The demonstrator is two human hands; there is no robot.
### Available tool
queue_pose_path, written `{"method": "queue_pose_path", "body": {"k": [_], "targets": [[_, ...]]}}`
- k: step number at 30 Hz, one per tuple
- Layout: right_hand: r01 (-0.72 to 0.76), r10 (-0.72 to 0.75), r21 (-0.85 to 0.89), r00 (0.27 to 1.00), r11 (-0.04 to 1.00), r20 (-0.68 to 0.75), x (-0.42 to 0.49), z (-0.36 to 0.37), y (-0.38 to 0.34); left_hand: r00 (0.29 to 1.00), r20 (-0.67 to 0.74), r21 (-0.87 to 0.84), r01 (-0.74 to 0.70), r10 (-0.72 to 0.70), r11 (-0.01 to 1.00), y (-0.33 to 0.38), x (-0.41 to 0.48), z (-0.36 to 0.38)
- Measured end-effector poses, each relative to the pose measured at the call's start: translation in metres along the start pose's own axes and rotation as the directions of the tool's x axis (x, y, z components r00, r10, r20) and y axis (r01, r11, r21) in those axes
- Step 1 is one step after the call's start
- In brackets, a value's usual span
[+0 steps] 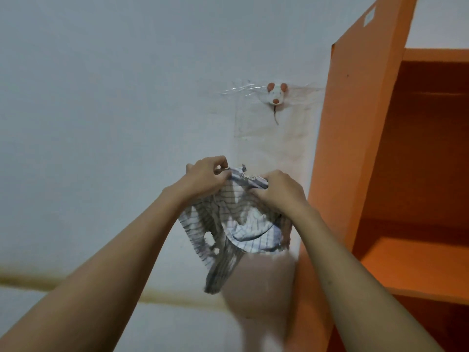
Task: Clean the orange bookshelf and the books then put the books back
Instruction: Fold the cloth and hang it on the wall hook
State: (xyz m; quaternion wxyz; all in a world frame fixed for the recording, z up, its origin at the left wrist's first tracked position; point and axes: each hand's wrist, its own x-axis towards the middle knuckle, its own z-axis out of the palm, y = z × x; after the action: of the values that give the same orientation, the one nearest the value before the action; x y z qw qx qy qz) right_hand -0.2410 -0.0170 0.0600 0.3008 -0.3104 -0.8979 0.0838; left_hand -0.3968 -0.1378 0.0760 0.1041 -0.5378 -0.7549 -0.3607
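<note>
Left hand (206,174), right hand (279,189): fingers clamped on checked cloth (236,224) top edge. Holed slack hangs below the fingers. Risk: pulling the hands apart likely rips the frayed weave.

open bookshelf bay (426,153) at right, side panel (355,128) edging it, wall (114,97) ahead

You are in what looks like a room of a home: a plain white painted wall (101,97) carries a mouse-shaped hook (276,94) stuck on with clear tape (238,88), and an orange bookshelf (355,148) stands against it.
</note>
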Motion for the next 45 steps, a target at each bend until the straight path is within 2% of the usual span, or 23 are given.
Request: {"method": "queue_pose_path", "body": {"k": [2, 4, 6, 8, 10, 12, 15, 16, 18, 20, 23, 25, 27, 28, 30, 31, 32, 34, 36, 38, 40, 42, 45], "targets": [[-0.016, 0.025, 0.203, 0.999, 0.979, -0.042, 0.003, 0.005, 0.001, 0.999, -0.037, -0.044, -0.028, 0.027, 0.999, 0.000, 0.004, 0.003], [-0.010, 0.039, 0.435, 0.998, 0.900, -0.057, 0.006, 0.009, -0.002, 0.995, -0.093, -0.126, -0.041, 0.029, 0.991, -0.002, 0.009, 0.005], [-0.012, 0.044, 0.554, 0.998, 0.833, -0.044, 0.004, 0.017, -0.004, 0.987, -0.158, -0.184, -0.053, 0.024, 0.982, -0.001, 0.012, 0.005], [-0.074, 0.060, 0.635, 0.997, 0.769, 0.043, 0.000, 0.030, -0.003, 0.982, -0.186, -0.222, -0.075, 0.033, 0.972, 0.002, 0.014, 0.006], [-0.109, 0.036, 0.666, 0.992, 0.738, 0.122, -0.006, 0.042, -0.003, 0.976, -0.213, -0.229, -0.097, 0.047, 0.969, 0.003, 0.015, 0.007], [-0.062, -0.045, 0.672, 0.989, 0.738, 0.140, -0.014, 0.049, -0.009, 0.963, -0.265, -0.229, -0.106, 0.043, 0.968, 0.003, 0.016, 0.007], [-0.092, -0.121, 0.751, 0.967, 0.654, 0.224, -0.028, 0.053, -0.014, 0.925, -0.380, -0.264, -0.113, 0.004, 0.958, 0.000, 0.017, 0.003], [-0.123, -0.152, 0.732, 0.943, 0.670, 0.296, -0.033, 0.055, -0.013, 0.907, -0.420, -0.278, -0.113, -0.015, 0.954, -0.002, 0.018, 0.001], [-0.134, -0.183, 0.590, 0.876, 0.796, 0.446, -0.042, 0.061, -0.007, 0.875, -0.480, -0.309, -0.098, -0.066, 0.946, -0.005, 0.021, -0.005], [-0.188, -0.129, 0.552, 0.865, 0.812, 0.484, -0.044, 0.069, 0.002, 0.832, -0.537, -0.349, -0.072, -0.136, 0.934, -0.009, 0.024, -0.009], [-0.317, 0.046, 0.712, 0.927, 0.627, 0.373, -0.038, 0.073, 0.007, 0.759, -0.589, -0.427, -0.002, -0.277, 0.904, -0.018, 0.023, -0.010], [-0.340, 0.141, 0.818, 0.940, 0.465, 0.311, -0.030, 0.067, 0.004, 0.788, -0.533, -0.416, 0.074, -0.309, 0.906, -0.026, 0.018, -0.006], [-0.298, 0.137, 0.861, 0.954, 0.411, 0.265, -0.019, 0.060, 0.001, 0.865, -0.405, -0.342, 0.156, -0.295, 0.927, -0.034, 0.012, 0.003], [-0.262, 0.118, 0.867, 0.965, 0.423, 0.234, -0.013, 0.056, 0.000, 0.913, -0.305, -0.311, 0.174, -0.272, 0.934, -0.038, 0.009, 0.008], [-0.186, 0.079, 0.866, 0.983, 0.465, 0.168, -0.003, 0.048, -0.004, 0.988, 0.001, -0.337, 0.143, -0.152, 0.931, -0.041, 0.001, 0.018], [-0.157, 0.054, 0.863, 0.987, 0.480, 0.149, 0.003, 0.043, -0.006, 0.983, 0.174, -0.381, 0.128, -0.064, 0.916, -0.040, -0.003, 0.022], [-0.138, 0.025, 0.861, 0.989, 0.489, 0.144, 0.007, 0.039, -0.008, 0.948, 0.318, -0.429, 0.123, 0.022, 0.895, -0.037, -0.007, 0.025], [-0.099, -0.046, 0.844, 0.988, 0.527, 0.145, 0.014, 0.029, -0.012, 0.877, 0.456, -0.501, 0.115, 0.149, 0.858, -0.029, -0.012, 0.032], [-0.072, -0.085, 0.811, 0.985, 0.581, 0.148, 0.019, 0.017, -0.016, 0.865, 0.460, -0.534, 0.088, 0.201, 0.841, -0.023, -0.010, 0.041], [-0.060, -0.092, 0.768, 0.984, 0.637, 0.153, 0.020, 0.006, -0.017, 0.906, 0.391, -0.509, 0.064, 0.165, 0.859, -0.020, -0.006, 0.046], [-0.038, -0.073, 0.702, 0.989, 0.712, 0.127, 0.023, -0.003, -0.012, 0.966, 0.252, -0.458, 0.063, 0.062, 0.887, -0.022, 0.002, 0.047], [-0.011, -0.067, 0.578, 0.991, 0.816, 0.114, 0.024, -0.008, 0.000, 0.994, 0.105, -0.430, 0.080, -0.039, 0.899, -0.024, 0.011, 0.043], [-0.043, -0.074, 0.384, 0.956, 0.923, 0.285, 0.021, -0.010, 0.011, 0.988, -0.093, -0.425, 0.072, -0.122, 0.903, -0.021, 0.022, 0.035]]}}
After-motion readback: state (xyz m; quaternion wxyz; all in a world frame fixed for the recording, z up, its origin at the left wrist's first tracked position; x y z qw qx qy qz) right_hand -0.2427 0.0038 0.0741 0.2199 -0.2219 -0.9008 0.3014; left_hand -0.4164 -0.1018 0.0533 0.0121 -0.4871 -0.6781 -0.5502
